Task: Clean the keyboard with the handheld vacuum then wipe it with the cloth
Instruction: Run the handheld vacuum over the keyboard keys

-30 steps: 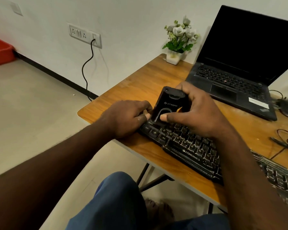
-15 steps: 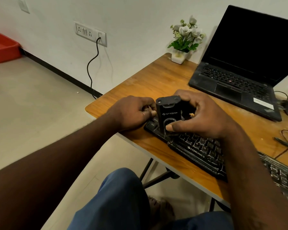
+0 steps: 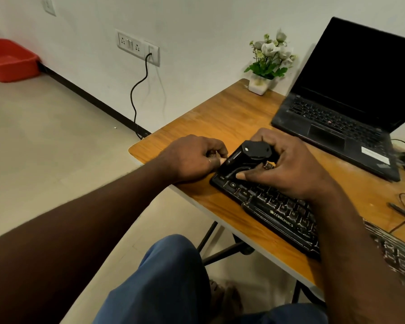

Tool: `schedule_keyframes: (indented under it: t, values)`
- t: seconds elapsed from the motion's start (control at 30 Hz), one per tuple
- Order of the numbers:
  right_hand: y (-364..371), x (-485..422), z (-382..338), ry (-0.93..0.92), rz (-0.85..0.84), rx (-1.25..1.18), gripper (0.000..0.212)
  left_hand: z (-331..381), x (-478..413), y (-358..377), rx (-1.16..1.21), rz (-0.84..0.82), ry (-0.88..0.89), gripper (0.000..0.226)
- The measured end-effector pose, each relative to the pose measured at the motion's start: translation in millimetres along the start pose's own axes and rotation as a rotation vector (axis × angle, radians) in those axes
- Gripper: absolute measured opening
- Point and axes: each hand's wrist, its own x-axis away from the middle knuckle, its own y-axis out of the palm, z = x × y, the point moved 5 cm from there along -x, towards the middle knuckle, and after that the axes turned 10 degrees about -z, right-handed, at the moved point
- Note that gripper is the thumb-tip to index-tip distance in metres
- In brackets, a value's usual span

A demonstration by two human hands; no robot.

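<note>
Black handheld vacuum (image 3: 246, 157): tilted, nose down on the left end of the keyboard (image 3: 278, 213), with the right hand (image 3: 290, 169) clamped round it, fingers and thumb. Beside it, left hand (image 3: 192, 157): fingers curled, resting on the wooden table (image 3: 220, 113) at the keyboard's left edge; cannot tell whether it grips anything

I am reading ZEBRONICS in pale capitals along the front edge of the keyboard (image 3: 282, 218). At its left end the Ctrl key (image 3: 222, 177) is showing its name, the logo key (image 3: 232, 184) next to it is showing a small window sign, and the Alt key (image 3: 244, 193) is showing its name after that. In the row above the brand, V, B, N and M are showing just beside my right hand (image 3: 290, 167), which is covering most other keys. The white sticker (image 3: 374, 155) on the laptop (image 3: 332, 127) is carrying print too small to read. The vacuum (image 3: 246, 155) I am gripping is showing a small pale mark I am not making out.
</note>
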Motion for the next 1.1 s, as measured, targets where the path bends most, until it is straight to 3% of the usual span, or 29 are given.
schedule_keyframes:
  t: [0.23, 0.43, 0.67, 0.8, 0.97, 1.1]
  values:
    - [-18.4, 15.3, -8.4, 0.085, -0.145, 0.035, 0.033, -2.3, -2.1, 1.9, -0.051, 0.004, -0.01, 0.018]
    - [-4.2, -13.1, -23.3, -0.002, -0.11, 0.154, 0.035, 0.7, -1.0, 0.0, -0.048, -0.011, -0.001, 0.012]
    - [-38.2, 24.9, -10.9, 0.131, -0.31, 0.183, 0.034, -1.7, -2.7, 1.4, -0.058, -0.013, 0.001, 0.017]
    - [-44.0, 17.8, -1.4, 0.13, -0.187, 0.085, 0.04, -2.1, -1.6, 2.5, -0.045, 0.028, -0.002, 0.022]
    - [-46.4, 5.4, 11.7, 0.168, 0.076, -0.165, 0.067, 0.8, -1.4, 3.4, -0.083, 0.019, -0.006, 0.022]
    - [-45.5, -0.4, 14.4, 0.144, 0.128, -0.196, 0.067, 0.9, -2.5, 3.3, -0.107, 0.018, -0.005, 0.024]
